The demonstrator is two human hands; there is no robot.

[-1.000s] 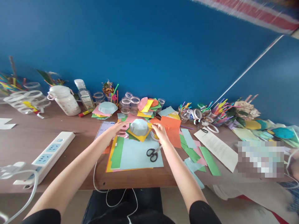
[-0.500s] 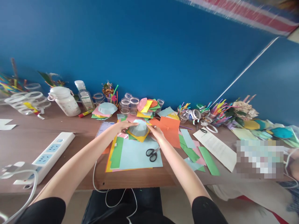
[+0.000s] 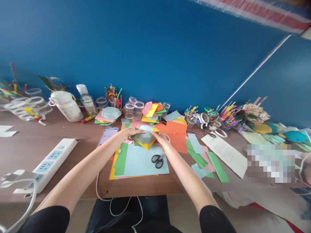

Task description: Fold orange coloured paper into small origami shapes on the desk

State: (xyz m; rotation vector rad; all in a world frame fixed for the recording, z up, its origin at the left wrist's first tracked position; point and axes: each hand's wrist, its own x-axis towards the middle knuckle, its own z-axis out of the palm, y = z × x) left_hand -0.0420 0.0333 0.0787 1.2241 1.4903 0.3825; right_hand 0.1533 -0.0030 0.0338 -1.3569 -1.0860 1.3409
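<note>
Brown tabletop point(image 3: 88, 129), white power strip point(image 3: 53, 160), layered paper sheets point(image 3: 143, 160)

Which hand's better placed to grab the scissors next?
Right, I'd judge. The right hand is nearer the scissors; the left hand is across the pale blue paper shape. Both hands appear to touch that shape, so neither is free.

Craft workspace: coloured paper point(image 3: 145, 137), scissors point(image 3: 158, 158), bright sticks point(image 3: 230, 112) (power strip point(image 3: 58, 157) too).

Just a plain black short left sleeve point(image 3: 47, 220) and matching black right sleeve point(image 3: 215, 219) are worn, paired with pretty dark, basically black trousers point(image 3: 155, 208).
</note>
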